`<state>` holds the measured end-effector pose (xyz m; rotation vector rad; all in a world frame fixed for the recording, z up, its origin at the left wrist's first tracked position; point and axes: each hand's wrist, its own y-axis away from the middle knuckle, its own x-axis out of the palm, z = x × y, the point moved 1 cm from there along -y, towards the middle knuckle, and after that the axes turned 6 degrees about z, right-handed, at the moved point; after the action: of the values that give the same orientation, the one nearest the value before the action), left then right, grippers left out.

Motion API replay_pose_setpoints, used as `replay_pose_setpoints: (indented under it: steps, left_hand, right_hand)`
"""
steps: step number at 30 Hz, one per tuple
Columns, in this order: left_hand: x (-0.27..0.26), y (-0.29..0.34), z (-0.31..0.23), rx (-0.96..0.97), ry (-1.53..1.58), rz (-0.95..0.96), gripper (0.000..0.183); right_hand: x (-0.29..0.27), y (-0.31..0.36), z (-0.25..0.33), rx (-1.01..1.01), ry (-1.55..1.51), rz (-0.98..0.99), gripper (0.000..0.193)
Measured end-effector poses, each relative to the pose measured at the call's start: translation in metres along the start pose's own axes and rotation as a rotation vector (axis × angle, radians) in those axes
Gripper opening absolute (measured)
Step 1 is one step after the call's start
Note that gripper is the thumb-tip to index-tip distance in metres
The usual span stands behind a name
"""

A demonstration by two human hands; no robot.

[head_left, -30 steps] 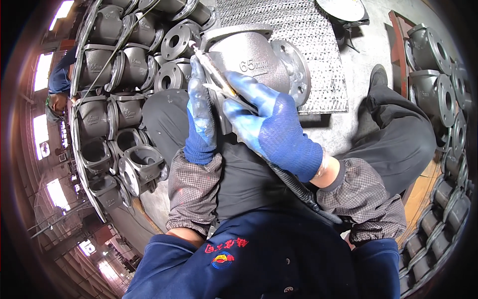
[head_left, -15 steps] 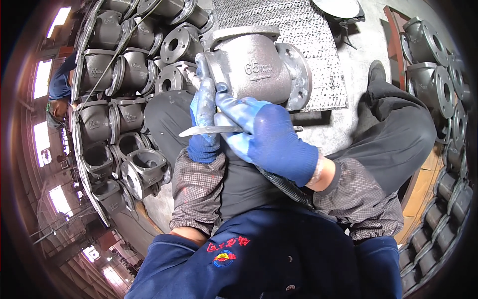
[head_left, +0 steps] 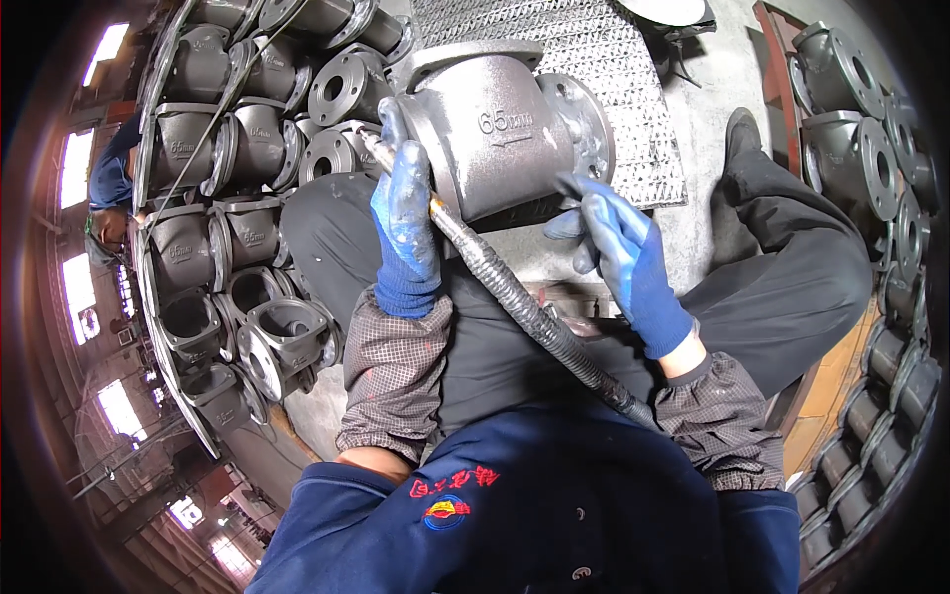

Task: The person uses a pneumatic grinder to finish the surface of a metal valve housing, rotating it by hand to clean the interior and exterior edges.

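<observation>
A grey cast valve body (head_left: pixel 495 134) with flanged ends lies on its side before me, raised lettering and an arrow on its face. At its left flange is my left hand (head_left: pixel 406 228), blue-gloved, closed around a slim metal-tipped hose tool (head_left: pixel 379 148). The tool's tip sticks out past the fingers; its ribbed, tape-wrapped dark hose (head_left: pixel 529 322) crosses over my lap to the lower right. My right hand (head_left: pixel 623 257), also blue-gloved, hovers by the lower right of the valve body, fingers bent and apart. Nothing shows in it.
Several similar valve bodies (head_left: pixel 257 144) are stacked along the left, and more valve bodies (head_left: pixel 841 153) line the right. A textured metal plate (head_left: pixel 648 148) lies under the work. A round pale disc-topped object (head_left: pixel 673 10) stands at the far edge. Another person (head_left: pixel 114 188) is at far left.
My right hand has moved away from the left, to the right. The pale flat blade it held across the left hand is out of sight. The tool's hose is now uncovered.
</observation>
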<state>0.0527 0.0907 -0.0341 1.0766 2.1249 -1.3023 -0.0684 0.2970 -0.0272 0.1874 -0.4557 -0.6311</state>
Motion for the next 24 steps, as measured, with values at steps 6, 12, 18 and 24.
replay_pose_setpoints:
  steps: [6,12,18,24]
  left_hand:
    - [0.0,-0.004,-0.005,-0.664,0.443,-0.003,0.027]
    - [-0.003,-0.011,-0.017,-0.892,0.612,-0.092,0.041]
    - [-0.003,-0.015,-0.023,-0.769,0.593,-0.093,0.047]
    - [-0.001,-0.018,-0.026,-0.774,0.598,-0.16,0.047]
  right_hand:
    - [-0.001,-0.014,-0.004,-0.012,0.002,-0.116,0.029]
    - [0.001,-0.02,-0.011,-0.074,0.061,-0.136,0.029]
    - [0.004,-0.03,-0.019,-0.259,0.208,-0.186,0.027]
    - [0.005,-0.032,-0.017,-0.339,0.355,-0.206,0.026]
